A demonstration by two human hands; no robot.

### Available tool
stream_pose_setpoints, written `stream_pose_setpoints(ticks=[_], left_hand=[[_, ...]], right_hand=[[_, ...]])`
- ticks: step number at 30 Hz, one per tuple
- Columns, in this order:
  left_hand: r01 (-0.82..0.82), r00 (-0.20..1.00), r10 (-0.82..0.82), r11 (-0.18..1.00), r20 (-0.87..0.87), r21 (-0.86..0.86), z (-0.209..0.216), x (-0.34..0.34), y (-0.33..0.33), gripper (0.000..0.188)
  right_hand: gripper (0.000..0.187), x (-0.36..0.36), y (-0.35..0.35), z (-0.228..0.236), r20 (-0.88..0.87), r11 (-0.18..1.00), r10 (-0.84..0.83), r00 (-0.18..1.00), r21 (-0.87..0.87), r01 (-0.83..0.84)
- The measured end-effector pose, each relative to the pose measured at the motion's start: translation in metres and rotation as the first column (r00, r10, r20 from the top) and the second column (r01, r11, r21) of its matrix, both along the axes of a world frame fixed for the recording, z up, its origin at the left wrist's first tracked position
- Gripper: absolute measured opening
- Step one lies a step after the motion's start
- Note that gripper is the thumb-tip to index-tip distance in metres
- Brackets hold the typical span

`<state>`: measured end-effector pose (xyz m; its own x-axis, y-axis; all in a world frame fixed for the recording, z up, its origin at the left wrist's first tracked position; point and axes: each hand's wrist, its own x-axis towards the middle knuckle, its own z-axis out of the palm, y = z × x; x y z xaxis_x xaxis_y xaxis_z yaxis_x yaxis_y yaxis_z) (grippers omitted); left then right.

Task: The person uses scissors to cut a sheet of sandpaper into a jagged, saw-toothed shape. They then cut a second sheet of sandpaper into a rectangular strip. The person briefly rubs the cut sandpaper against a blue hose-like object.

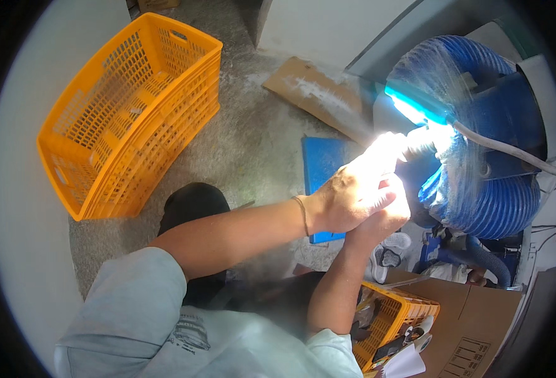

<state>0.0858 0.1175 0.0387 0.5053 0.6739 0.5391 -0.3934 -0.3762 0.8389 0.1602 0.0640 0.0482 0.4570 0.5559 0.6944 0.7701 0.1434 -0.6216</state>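
Under the glare of a lit teal work lamp (419,104), my two hands are close together and overlap. My left hand (347,192) reaches forward with bent fingers, its fingertips washed out by the light beside a short rounded grey-brown part (419,143) of the machine. Just below it, my right hand (388,211) is closed, thumb against curled fingers. Whatever the hands hold is small and lost in the brightness. A ribbed blue hose (495,205), partly wrapped in clear film, curves around the blue machine body (508,116) to the right of the hands.
A large orange crate (155,135) stands on the floor at left. Flat cardboard (322,94) and a blue panel (322,167) lie beyond my hands. At lower right are a smaller orange crate (382,321) holding odds and ends, a cardboard box (473,315) and shoes (382,258).
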Motion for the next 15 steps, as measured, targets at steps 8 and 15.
stream_pose_setpoints(ticks=[8, 15], left_hand=[[-0.158, 0.987, 0.158, 0.979, 0.016, 0.132, -0.0067, 0.0047, 0.0025, 0.039], [-0.109, 0.994, 0.106, 0.987, 0.03, 0.116, -0.0004, 0.0023, -0.0002, 0.043]], right_hand=[[0.035, -0.0012, 0.0005, -0.0046, -0.017, 0.998, -0.018, 1.0, -0.064, 0.017], [0.031, -0.0033, -0.0029, 0.0024, 0.084, 0.997, -0.05, 0.995, -0.046, 0.054]])
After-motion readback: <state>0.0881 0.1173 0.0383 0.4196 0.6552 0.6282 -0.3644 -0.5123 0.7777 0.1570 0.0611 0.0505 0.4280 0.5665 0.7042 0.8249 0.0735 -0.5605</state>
